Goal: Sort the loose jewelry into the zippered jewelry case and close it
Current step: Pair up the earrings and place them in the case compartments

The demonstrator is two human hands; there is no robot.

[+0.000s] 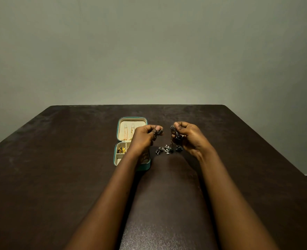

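Observation:
A small teal zippered jewelry case (119, 121) lies open on the dark table, its cream lid holding thin gold chains and its tray holding a gold piece (121, 150). My left hand (142, 137) hovers over the case's right side and pinches a dark beaded piece (157, 132). To its right, my right hand (188, 137) grips another dark beaded piece (173, 130) whose lower part dangles down. Below the two hands, a loose cluster of dark and white beaded jewelry (166, 149) rests on the table.
The dark brown table (59, 177) reaches a plain grey-green wall at the back. Its right edge shows at about mid-height on the right. My left forearm covers part of the case's tray.

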